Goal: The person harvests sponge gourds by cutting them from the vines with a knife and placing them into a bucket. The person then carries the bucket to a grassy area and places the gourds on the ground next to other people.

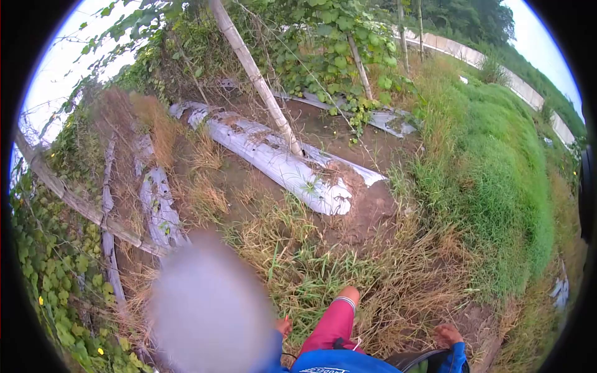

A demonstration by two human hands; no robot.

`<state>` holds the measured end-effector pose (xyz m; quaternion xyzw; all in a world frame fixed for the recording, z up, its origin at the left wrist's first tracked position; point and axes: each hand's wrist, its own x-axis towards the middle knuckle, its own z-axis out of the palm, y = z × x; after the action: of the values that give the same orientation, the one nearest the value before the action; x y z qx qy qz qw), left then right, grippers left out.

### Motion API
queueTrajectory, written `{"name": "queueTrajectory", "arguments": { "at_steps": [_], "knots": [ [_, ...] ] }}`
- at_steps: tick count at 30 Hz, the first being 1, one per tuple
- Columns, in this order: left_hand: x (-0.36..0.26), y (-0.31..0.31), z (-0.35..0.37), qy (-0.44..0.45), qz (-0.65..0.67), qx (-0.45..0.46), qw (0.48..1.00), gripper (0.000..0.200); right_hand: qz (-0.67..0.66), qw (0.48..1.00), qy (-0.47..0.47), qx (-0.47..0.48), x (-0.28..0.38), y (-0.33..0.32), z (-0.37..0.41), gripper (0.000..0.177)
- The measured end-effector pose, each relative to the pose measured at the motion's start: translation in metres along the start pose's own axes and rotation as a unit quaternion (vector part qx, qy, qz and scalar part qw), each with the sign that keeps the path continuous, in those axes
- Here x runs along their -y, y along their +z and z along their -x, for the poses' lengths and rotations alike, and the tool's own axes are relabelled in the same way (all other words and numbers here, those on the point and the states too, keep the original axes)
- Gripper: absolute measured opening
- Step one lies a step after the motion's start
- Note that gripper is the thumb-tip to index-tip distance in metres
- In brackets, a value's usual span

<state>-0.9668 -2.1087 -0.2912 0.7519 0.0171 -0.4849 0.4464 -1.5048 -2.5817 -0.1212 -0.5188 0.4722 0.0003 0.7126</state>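
Note:
Low in the picture, my left hand [284, 325] is closed beside my raised knee, with a small reddish tip showing at its fingers; what it holds is too small to name. My right hand [448, 336] hangs out to the right over dry grass [398, 304], its fingers curled and nothing visible in them. Between the hands are my red shorts [329, 326] and blue shirt [348, 360]. A pale blurred spot [208, 304] hides the ground and part of my left arm.
Ahead, a leaning wooden pole [255, 74] meets a soil bed under torn silvery plastic sheet [267, 158]. Another pole [81, 205] slants across the left. Leafy vines [336, 31] grow behind, tall green grass [504, 174] stands right, and a pale low wall [460, 53] runs beyond.

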Motion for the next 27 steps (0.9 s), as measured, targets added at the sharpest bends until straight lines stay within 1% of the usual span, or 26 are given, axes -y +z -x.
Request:
{"name": "queueTrajectory", "arguments": {
  "at_steps": [3, 4, 6, 8, 10, 12, 14, 15, 16, 17, 18, 19, 20, 21, 22, 23, 25, 26, 27],
  "knots": [
    [-0.036, 0.023, -0.002, 0.021, 0.036, 0.005, 0.999, 0.023, -0.01, 1.0, -0.016, 0.014, 0.056, 0.017, -0.019, 0.052],
    [-0.049, 0.029, -0.003, 0.021, 0.046, 0.003, 0.999, 0.023, -0.037, 0.998, 0.003, 0.042, 0.047, -0.001, -0.043, 0.051],
    [-0.085, 0.037, -0.006, -0.112, -0.048, -0.04, 0.992, 0.019, -0.015, 0.999, 0.005, 0.04, 0.063, -0.01, -0.066, 0.052],
    [-0.092, 0.038, -0.037, -0.153, -0.083, -0.038, 0.984, 0.02, -0.001, 0.999, 0.002, 0.036, 0.078, -0.026, -0.091, 0.055],
    [-0.079, 0.034, -0.087, -0.137, -0.077, -0.034, 0.987, 0.021, 0.005, 0.999, 0.003, 0.032, 0.087, -0.048, -0.114, 0.056],
    [-0.073, 0.029, -0.135, -0.123, -0.072, -0.029, 0.989, 0.023, 0.012, 1.0, 0.022, 0.008, 0.121, -0.058, -0.118, 0.056],
    [-0.083, 0.031, -0.185, -0.089, -0.091, -0.02, 0.992, 0.024, 0.018, 0.999, 0.043, -0.024, 0.15, -0.066, -0.103, 0.057],
    [-0.097, 0.033, -0.208, -0.06, -0.102, -0.013, 0.993, 0.025, 0.02, 0.998, 0.05, -0.037, 0.165, -0.068, -0.097, 0.057],
    [-0.118, 0.036, -0.223, -0.015, -0.11, -0.009, 0.994, 0.026, 0.022, 0.997, 0.057, -0.05, 0.177, -0.071, -0.089, 0.057],
    [-0.172, 0.057, -0.217, -0.048, -0.147, -0.031, 0.987, 0.024, 0.024, 0.996, 0.062, -0.057, 0.186, -0.073, -0.085, 0.057],
    [-0.168, 0.064, -0.274, 0.04, -0.136, 0.005, 0.99, 0.025, 0.027, 0.996, 0.065, -0.062, 0.195, -0.075, -0.084, 0.057],
    [-0.21, 0.082, -0.274, 0.06, -0.118, 0.011, 0.991, 0.024, 0.029, 0.995, 0.073, -0.065, 0.201, -0.074, -0.084, 0.058],
    [-0.271, 0.102, -0.258, 0.08, -0.099, 0.018, 0.992, 0.024, 0.032, 0.994, 0.079, -0.067, 0.207, -0.073, -0.085, 0.058],
    [-0.291, 0.125, -0.263, 0.158, 0.029, 0.014, 0.987, 0.022, 0.034, 0.994, 0.086, -0.066, 0.208, -0.072, -0.087, 0.058],
    [-0.345, 0.143, -0.233, 0.169, -0.037, -0.026, 0.985, 0.029, 0.037, 0.993, 0.092, -0.062, 0.209, -0.069, -0.092, 0.058],
    [-0.349, 0.162, -0.262, 0.163, -0.039, -0.004, 0.986, 0.03, 0.039, 0.993, 0.1, -0.057, 0.209, -0.069, -0.097, 0.058],
    [-0.38, 0.188, -0.246, 0.244, 0.002, 0.063, 0.968, 0.029, 0.044, 0.992, 0.107, -0.047, 0.21, -0.071, -0.107, 0.059],
    [-0.387, 0.199, -0.232, 0.241, 0.005, 0.054, 0.969, 0.029, 0.045, 0.992, 0.111, -0.043, 0.211, -0.071, -0.112, 0.059],
    [-0.391, 0.211, -0.22, 0.258, -0.006, 0.071, 0.964, 0.028, 0.05, 0.992, 0.11, -0.041, 0.211, -0.074, -0.116, 0.059]
  ]
}}
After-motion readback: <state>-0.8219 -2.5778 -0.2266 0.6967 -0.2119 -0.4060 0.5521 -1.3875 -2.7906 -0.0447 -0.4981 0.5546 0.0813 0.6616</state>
